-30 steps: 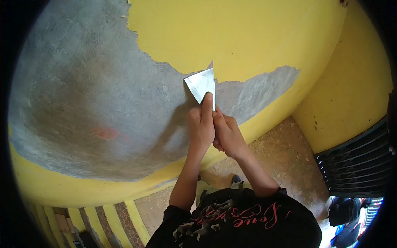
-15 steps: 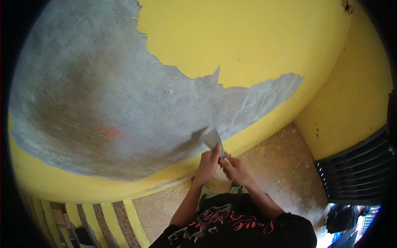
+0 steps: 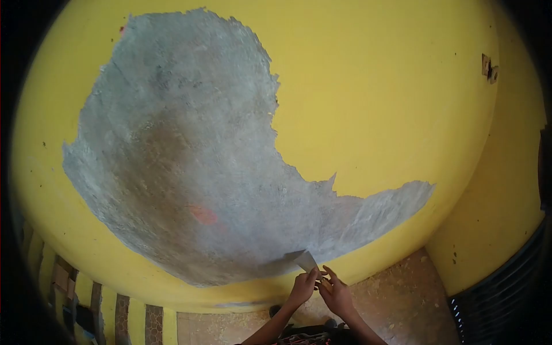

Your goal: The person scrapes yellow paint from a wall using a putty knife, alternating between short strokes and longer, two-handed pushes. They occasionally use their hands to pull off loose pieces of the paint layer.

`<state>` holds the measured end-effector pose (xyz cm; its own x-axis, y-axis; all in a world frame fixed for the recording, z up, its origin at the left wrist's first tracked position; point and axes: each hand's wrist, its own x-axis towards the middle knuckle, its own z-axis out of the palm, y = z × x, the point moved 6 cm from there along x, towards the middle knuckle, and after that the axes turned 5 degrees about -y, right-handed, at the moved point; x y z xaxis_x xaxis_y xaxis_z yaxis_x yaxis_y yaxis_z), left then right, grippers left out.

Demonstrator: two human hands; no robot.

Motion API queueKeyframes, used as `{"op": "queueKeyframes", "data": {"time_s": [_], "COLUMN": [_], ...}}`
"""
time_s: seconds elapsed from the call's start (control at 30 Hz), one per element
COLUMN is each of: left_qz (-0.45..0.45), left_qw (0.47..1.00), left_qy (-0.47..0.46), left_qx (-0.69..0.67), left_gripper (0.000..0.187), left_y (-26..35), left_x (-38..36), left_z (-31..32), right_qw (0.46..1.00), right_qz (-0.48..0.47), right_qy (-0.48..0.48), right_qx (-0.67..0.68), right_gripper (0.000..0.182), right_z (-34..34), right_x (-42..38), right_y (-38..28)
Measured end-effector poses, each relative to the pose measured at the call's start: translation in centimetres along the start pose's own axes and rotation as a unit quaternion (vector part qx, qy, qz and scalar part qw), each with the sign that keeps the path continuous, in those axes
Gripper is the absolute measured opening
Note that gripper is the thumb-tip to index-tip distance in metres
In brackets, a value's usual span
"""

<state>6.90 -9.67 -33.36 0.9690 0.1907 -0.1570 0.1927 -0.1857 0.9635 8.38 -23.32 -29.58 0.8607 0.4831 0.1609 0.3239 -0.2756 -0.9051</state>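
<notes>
A scraper (image 3: pixel 306 260) with a broad, flat metal blade points up toward the wall. My left hand (image 3: pixel 301 288) is closed around it just below the blade, thumb along the tool. Beside it, my right hand (image 3: pixel 338 295) has its fingers apart close to the handle's lower end; whether a fingertip touches the handle I cannot make out. Ahead stands a yellow painted wall (image 3: pixel 374 103) with a large bare grey patch (image 3: pixel 230 172), ragged at its edges. The blade is in front of the patch's lower edge, casting a shadow there.
Paint flakes litter the tiled floor (image 3: pixel 397 293) at the wall's foot. Yellow-edged steps (image 3: pixel 129 316) are at the lower left. A dark slatted metal piece (image 3: pixel 500 299) stands at the right, and a damaged wall fitting (image 3: pixel 489 69) is at the upper right.
The view has tilted up, showing more of the wall and bare patch. My right hand's fingers have loosened and spread from the scraper handle; my left hand keeps hold of it.
</notes>
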Motion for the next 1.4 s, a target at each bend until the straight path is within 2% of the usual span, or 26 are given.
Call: {"op": "queueKeyframes", "data": {"time_s": [0.03, 0.2, 0.3, 0.37, 0.43, 0.5, 0.53, 0.57, 0.63, 0.7, 0.77, 0.8, 0.87, 0.97, 1.03, 1.1, 1.13, 1.27, 1.33, 1.4], "left_qz": [-0.002, 0.053, 0.05, 0.11, 0.103, 0.162, 0.179, 0.172, 0.253, 0.315, 0.379, 0.371, 0.426, 0.42, 0.4, 0.274, 0.23, 0.157, 0.119, 0.133], "left_qw": [1.0, 0.995, 0.994, 0.992, 0.991, 0.985, 0.981, 0.982, 0.953, 0.928, 0.895, 0.899, 0.868, 0.871, 0.88, 0.919, 0.931, 0.932, 0.913, 0.907], "left_qy": [0.005, -0.047, -0.064, -0.047, -0.041, 0.045, 0.059, 0.057, 0.143, 0.185, 0.22, 0.216, 0.253, 0.245, 0.251, 0.177, 0.162, 0.096, 0.017, -0.014], "left_qx": [0.003, -0.073, -0.071, -0.03, -0.07, -0.04, -0.056, -0.058, -0.084, -0.079, -0.085, -0.083, -0.037, -0.07, -0.058, -0.222, -0.234, -0.313, -0.391, -0.4], "left_gripper": [0.06, 0.056, 0.055, 0.054, 0.047, 0.04, 0.032, 0.032, 0.035, 0.042, 0.045, 0.045, 0.046, 0.044, 0.043, 0.04, 0.043, 0.045, 0.043, 0.044], "left_y": [0.2, 1.3, 2.5, 4.0, 5.1, 6.5, 7.0, 8.1, 12.0, 14.3, 17.2, 18.2, 20.4, 20.7, 20.1, 16.5, 15.5, 12.6, 12.5, 12.0], "left_x": [0.0, -0.6, -1.5, -1.7, -2.0, -2.3, -2.2, -2.4, -3.5, -3.8, -4.4, -4.4, -5.0, -4.0, -3.6, -1.7, -1.2, 0.2, 0.8, 1.6], "left_z": [0.1, 1.6, 2.4, 2.6, 3.0, 2.2, 1.9, 2.0, 1.0, -0.1, -0.8, -1.0, -1.6, -2.2, -2.5, -2.8, -2.8, -2.6, -1.4, -1.0], "right_qw": [0.998, 0.998, 0.999, 0.989, 0.989, 0.985, 0.987, 0.984, 0.975, 0.965, 0.964, 0.963, 0.961, 0.964, 0.958, 0.955, 0.95, 0.966, 0.966, 0.969], "right_qz": [-0.05, -0.038, -0.044, -0.13, -0.125, -0.148, -0.141, -0.155, -0.195, -0.229, -0.225, -0.224, -0.222, -0.204, -0.203, -0.209, -0.219, -0.178, -0.178, -0.175], "right_qy": [-0.002, -0.038, -0.016, 0.067, 0.074, 0.093, 0.081, 0.083, 0.101, 0.127, 0.138, 0.146, 0.156, 0.169, 0.201, 0.212, 0.222, 0.187, 0.187, 0.176], "right_qx": [-0.027, -0.026, 0.019, 0.016, 0.009, 0.015, 0.005, 0.01, 0.019, 0.009, -0.004, -0.025, -0.046, -0.027, 0.011, 0.018, 0.023, 0.01, 0.002, 0.002], "right_gripper": [0.045, 0.048, 0.045, 0.045, 0.045, 0.045, 0.046, 0.047, 0.048, 0.049, 0.05, 0.052, 0.054, 0.056, 0.05, 0.05, 0.05, 0.048, 0.051, 0.054], "right_z": [0.1, 0.3, 0.2, -1.0, -2.2, -2.8, -3.2, -3.7, -4.3, -4.6, -5.0, -5.2, -5.2, -4.7, -4.6, -4.4, -4.4, -4.0, -4.1, -4.0], "right_x": [-0.1, -1.4, -1.9, -1.8, -1.4, -0.9, -0.4, 0.2, 1.7, 3.2, 4.4, 4.8, 5.5, 6.3, 6.5, 6.8, 6.9, 6.9, 6.9, 7.0], "right_y": [-0.4, -0.3, 0.5, -0.4, -2.6, -3.4, -4.2, -5.4, -7.9, -10.1, -11.7, -12.7, -14.1, -14.7, -14.8, -14.8, -14.8, -14.4, -14.6, -14.6]}}
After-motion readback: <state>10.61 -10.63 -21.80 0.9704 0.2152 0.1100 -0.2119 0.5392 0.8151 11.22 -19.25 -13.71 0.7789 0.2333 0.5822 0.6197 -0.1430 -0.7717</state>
